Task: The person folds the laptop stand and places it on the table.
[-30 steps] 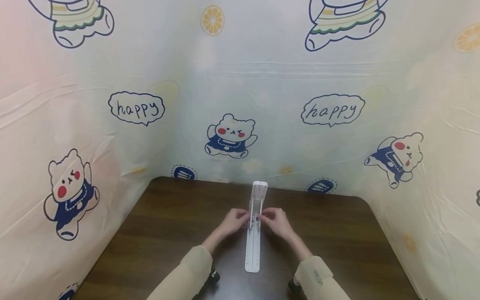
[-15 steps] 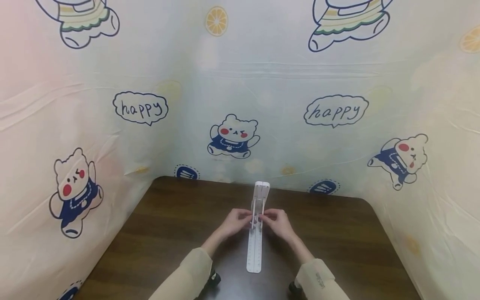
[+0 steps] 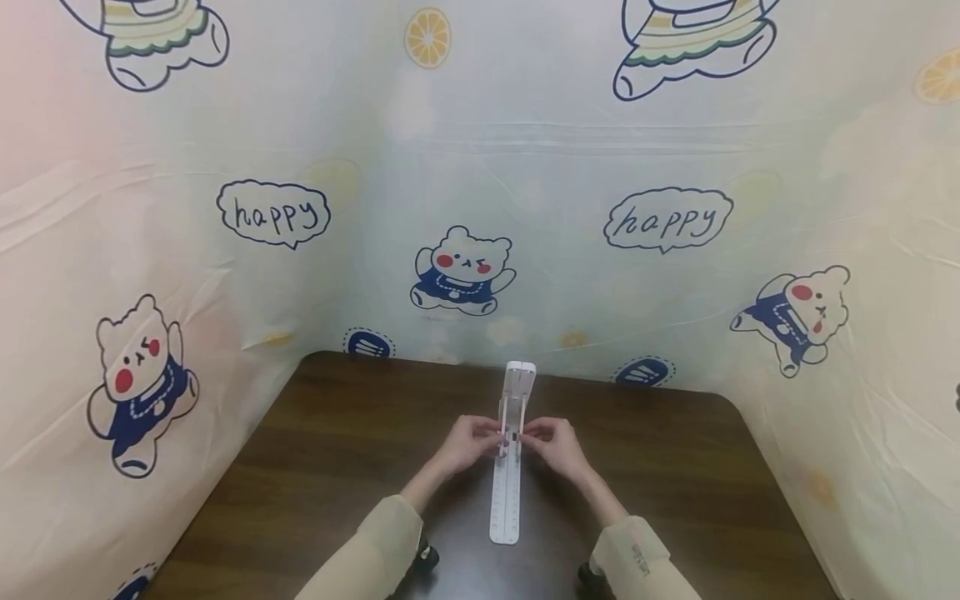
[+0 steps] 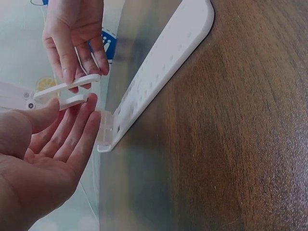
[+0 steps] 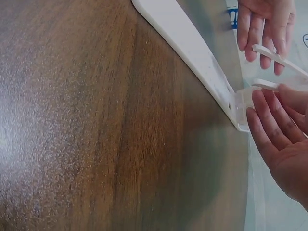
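Observation:
A white folding stand (image 3: 506, 504) lies with its long slotted base on the table, while its upper panel (image 3: 519, 379) rises tilted at the far end. Two slim support arms hang from that panel over the base, their ends free of it in the wrist views. My left hand (image 3: 467, 443) pinches the left support arm (image 4: 73, 102) between thumb and fingers. On the other side, my right hand (image 3: 557, 446) pinches the right support arm (image 5: 265, 84) the same way. A clear plastic hinge piece (image 4: 105, 127) joins the base at its far end.
The brown wooden table (image 3: 337, 467) has rounded far corners. Behind it and along both sides hangs a pale printed cloth (image 3: 562, 275) with cartoon bears, close to the table edges. Dark wrist straps (image 3: 427, 557) show under the light sleeves (image 3: 375, 542).

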A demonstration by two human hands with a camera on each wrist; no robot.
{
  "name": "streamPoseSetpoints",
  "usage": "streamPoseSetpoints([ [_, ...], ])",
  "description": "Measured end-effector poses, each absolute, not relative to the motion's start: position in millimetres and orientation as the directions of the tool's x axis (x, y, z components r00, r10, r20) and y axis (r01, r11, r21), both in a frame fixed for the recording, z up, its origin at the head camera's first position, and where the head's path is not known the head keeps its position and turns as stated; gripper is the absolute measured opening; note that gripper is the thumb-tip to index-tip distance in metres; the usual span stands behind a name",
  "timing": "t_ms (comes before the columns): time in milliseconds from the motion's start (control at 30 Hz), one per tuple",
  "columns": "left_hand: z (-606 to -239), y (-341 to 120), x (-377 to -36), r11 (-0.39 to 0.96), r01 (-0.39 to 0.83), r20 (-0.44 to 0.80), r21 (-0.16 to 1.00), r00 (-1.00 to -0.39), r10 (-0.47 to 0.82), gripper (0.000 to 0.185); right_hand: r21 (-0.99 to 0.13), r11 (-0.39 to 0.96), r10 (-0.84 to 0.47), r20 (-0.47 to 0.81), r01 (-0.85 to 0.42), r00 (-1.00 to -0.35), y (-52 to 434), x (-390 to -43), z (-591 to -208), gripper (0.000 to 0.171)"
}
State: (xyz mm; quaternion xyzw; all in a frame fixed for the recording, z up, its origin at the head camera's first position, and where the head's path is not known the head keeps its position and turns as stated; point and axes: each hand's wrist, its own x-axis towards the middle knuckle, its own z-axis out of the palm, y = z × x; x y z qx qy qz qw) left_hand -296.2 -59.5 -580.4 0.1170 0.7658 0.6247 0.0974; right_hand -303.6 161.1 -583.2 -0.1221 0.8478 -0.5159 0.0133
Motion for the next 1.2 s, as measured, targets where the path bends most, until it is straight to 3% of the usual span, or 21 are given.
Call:
streamPoseSetpoints([
  [333,-579,-59,-298,0.238,0.062,-0.007,0.969,-0.961,0.277,0.027,-0.880,0.432,-0.230,0.101,-0.195,-0.968,162,-305,-583,0.008],
  [767,-575,-62,-307,0.349,0.134,0.033,0.927,-0.960,0.279,0.021,-0.790,0.559,-0.248,0.133,-0.254,-0.960,160,-311,-578,0.007],
  [1200,-580,-58,-314,0.493,0.205,0.085,0.845,-0.963,0.255,0.018,-0.763,0.600,-0.244,0.114,-0.243,-0.963,161,-316,-583,0.010],
])
